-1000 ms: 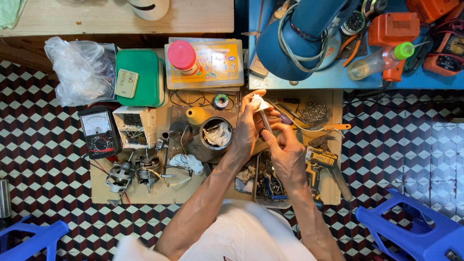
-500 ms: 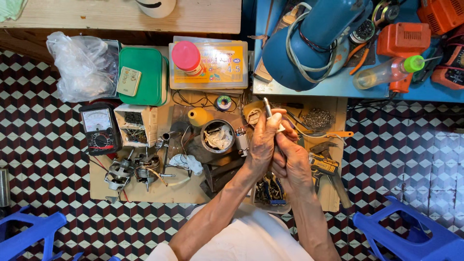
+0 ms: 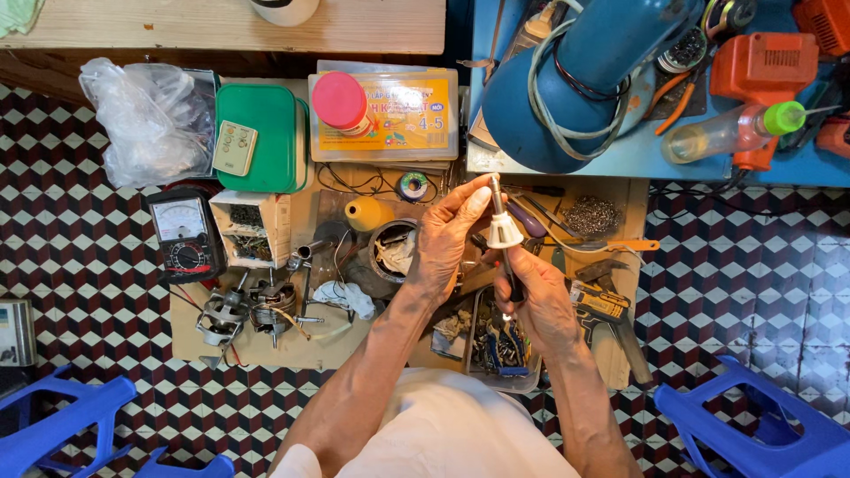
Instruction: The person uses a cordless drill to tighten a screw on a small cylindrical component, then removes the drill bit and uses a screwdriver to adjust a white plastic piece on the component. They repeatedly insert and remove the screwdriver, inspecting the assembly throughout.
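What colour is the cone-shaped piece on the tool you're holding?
White cone-shaped piece, seen in the head view.

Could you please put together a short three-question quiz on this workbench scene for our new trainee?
1. True or false: the left hand touches the white cone-shaped part.
2. Which hand grips the dark handle of the slim tool? A) left B) right
3. What stands just left of the small box of parts?

Key:
1. True; its fingertips meet the cone.
2. B, the right hand.
3. The analog multimeter.
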